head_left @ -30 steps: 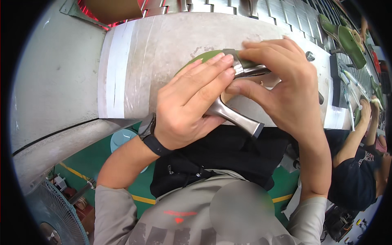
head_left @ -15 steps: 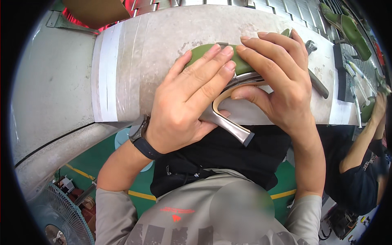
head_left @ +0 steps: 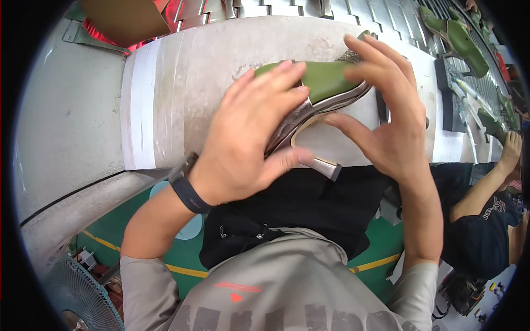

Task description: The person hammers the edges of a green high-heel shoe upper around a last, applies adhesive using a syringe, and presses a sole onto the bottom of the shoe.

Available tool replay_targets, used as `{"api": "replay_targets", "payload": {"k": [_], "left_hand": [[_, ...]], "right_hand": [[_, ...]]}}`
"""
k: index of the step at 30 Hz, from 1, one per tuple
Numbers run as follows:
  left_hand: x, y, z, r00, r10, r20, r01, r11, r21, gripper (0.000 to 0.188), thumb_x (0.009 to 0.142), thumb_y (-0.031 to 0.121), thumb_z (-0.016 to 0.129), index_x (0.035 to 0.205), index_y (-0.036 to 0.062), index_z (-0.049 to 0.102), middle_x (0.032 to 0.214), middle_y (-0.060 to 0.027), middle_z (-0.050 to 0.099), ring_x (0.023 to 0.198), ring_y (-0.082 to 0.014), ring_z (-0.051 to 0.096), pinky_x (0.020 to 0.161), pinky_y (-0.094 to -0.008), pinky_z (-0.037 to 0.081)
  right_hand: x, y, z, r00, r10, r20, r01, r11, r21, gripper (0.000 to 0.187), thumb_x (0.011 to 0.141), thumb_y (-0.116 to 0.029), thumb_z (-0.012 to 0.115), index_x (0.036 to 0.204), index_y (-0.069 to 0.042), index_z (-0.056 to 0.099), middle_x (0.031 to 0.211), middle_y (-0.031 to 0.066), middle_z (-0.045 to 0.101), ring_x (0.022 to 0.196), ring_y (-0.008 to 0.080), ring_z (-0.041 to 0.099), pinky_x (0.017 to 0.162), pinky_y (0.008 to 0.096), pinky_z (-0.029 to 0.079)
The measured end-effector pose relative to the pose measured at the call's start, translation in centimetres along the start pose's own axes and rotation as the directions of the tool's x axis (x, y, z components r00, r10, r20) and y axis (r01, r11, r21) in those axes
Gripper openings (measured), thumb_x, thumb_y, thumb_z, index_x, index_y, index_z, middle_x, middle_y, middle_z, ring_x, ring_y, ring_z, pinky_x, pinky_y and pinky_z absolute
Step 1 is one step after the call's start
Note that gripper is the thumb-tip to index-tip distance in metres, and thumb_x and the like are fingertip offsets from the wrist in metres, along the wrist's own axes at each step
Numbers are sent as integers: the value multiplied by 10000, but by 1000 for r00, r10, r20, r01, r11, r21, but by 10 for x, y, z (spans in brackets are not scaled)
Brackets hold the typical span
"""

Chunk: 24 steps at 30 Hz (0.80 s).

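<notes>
A high-heeled shoe point(head_left: 328, 80) with a green insole, metallic bronze edging and a slim heel lies on its side on the pale work surface. Over its rear half rests my left hand point(head_left: 248, 127), fingers across the insole and thumb by the heel, closed around the shoe. My right hand point(head_left: 395, 113) is spread at the front part, its fingers raised by a glittery strap and its thumb close under the sole. Its fingertips are blurred, so firm contact is unclear. Behind that hand a dark tool point(head_left: 382, 107) is partly hidden.
A dark block point(head_left: 450, 99) and several syringe-like tubes point(head_left: 469, 105) sit to the right. Beyond, green shoes point(head_left: 466, 49) stand on a slatted metal conveyor point(head_left: 265, 8). A co-worker's arm point(head_left: 486, 187) reaches in at the right. A fan point(head_left: 83, 292) stands lower left.
My right hand has lifted its fingers off the insole and opened wider, uncovering more green. My left hand has shifted slightly, its thumb now over the heel. The shoe has turned a little.
</notes>
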<state>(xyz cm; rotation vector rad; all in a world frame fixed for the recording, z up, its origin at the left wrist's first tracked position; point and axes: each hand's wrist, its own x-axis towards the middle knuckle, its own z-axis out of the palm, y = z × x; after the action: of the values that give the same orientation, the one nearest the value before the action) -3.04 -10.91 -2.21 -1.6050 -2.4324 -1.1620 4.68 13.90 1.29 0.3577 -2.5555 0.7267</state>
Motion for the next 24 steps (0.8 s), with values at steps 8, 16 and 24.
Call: {"api": "replay_targets", "payload": {"k": [8, 16, 24], "left_hand": [[55, -11, -7, 974, -164, 156, 213, 897, -386, 533, 807, 235, 939, 1079, 62, 515, 1442, -223, 655, 911, -141, 576, 817, -291, 503], [65, -2, 1, 929, -300, 215, 366, 825, -431, 464, 825, 139, 898, 1031, 65, 489, 1360, -172, 688, 852, -87, 523, 748, -251, 482], [62, 1, 9, 957, -267, 115, 291, 870, -397, 523, 861, 91, 844, 1269, -8, 534, 1309, -215, 676, 1220, -220, 644, 1029, -347, 501]], "right_hand": [[-8, 8, -1, 997, -74, -3, 74, 997, 12, 324, 735, -77, 897, 978, -57, 683, 1420, 166, 659, 1370, 431, 566, 1075, 502, 507], [8, -3, -17, 992, -19, 122, 26, 998, -52, 231, 754, 14, 812, 906, -33, 644, 1393, 195, 668, 1353, 431, 585, 1100, 496, 483], [-19, 39, -39, 969, 209, -132, -219, 973, -67, 337, 855, 30, 707, 1190, -5, 686, 1195, 194, 695, 1147, 395, 668, 983, 437, 523]]}}
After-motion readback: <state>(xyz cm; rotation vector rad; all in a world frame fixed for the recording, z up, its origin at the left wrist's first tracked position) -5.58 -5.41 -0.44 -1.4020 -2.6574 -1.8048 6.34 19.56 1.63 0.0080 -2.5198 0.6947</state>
